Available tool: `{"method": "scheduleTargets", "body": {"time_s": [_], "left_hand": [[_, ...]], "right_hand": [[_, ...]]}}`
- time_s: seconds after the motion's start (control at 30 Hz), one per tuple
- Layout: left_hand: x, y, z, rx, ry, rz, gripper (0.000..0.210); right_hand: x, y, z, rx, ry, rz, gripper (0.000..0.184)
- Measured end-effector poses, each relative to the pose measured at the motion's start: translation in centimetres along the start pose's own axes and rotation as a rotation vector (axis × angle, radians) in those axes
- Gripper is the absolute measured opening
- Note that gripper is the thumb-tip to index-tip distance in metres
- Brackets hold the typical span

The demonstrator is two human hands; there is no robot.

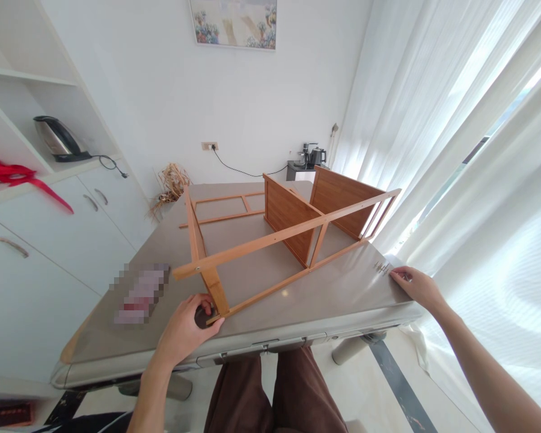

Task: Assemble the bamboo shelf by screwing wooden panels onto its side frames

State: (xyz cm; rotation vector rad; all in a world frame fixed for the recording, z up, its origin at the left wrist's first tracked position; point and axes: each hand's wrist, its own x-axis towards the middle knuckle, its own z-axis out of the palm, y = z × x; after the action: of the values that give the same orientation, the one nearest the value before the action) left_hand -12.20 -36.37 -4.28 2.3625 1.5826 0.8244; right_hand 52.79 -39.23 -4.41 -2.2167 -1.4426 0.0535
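Observation:
A partly assembled wooden shelf rack (252,243) lies on its side on the grey table (270,310), with two slatted or panelled shelf boards (286,228) upright between its rails. My left hand (187,325) curls round the rack's near left corner, thumb on the rail end and fingers behind the short crosspiece. At the table's right edge, my right hand (415,285) has its thumb and fingertips pinched together beside a small cluster of screws (380,268). Whether a screw sits between those fingertips is too small to tell.
A blurred-out flat item (142,294) lies on the table's left part. White curtains (491,252) hang close to the right edge. Dried plants (171,183) stand at the back left. Cabinets with an electric kettle (58,138) line the left, and a coffee maker (304,154) stands behind.

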Motion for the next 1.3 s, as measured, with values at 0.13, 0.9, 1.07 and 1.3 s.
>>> {"method": "scheduleTargets", "body": {"time_s": [0.13,0.9,1.07,1.3], "left_hand": [[0.0,-0.1,0.0,0.010,-0.014,-0.009,0.031],[-0.2,1.4,-1.0,-0.041,0.006,-0.040,0.025],[-0.2,1.4,-1.4,-0.098,0.000,-0.038,0.028],[-0.4,1.5,-1.7,-0.138,-0.009,-0.021,0.029]], "right_hand": [[-0.3,-0.1,0.1,-0.003,-0.004,-0.001,0.049],[-7.4,-10.4,0.5,0.099,0.380,-0.133,0.035],[-12.2,-21.5,3.5,0.347,0.035,-0.468,0.028],[-17.8,-33.6,9.1,0.581,-0.368,-0.764,0.014]]}}
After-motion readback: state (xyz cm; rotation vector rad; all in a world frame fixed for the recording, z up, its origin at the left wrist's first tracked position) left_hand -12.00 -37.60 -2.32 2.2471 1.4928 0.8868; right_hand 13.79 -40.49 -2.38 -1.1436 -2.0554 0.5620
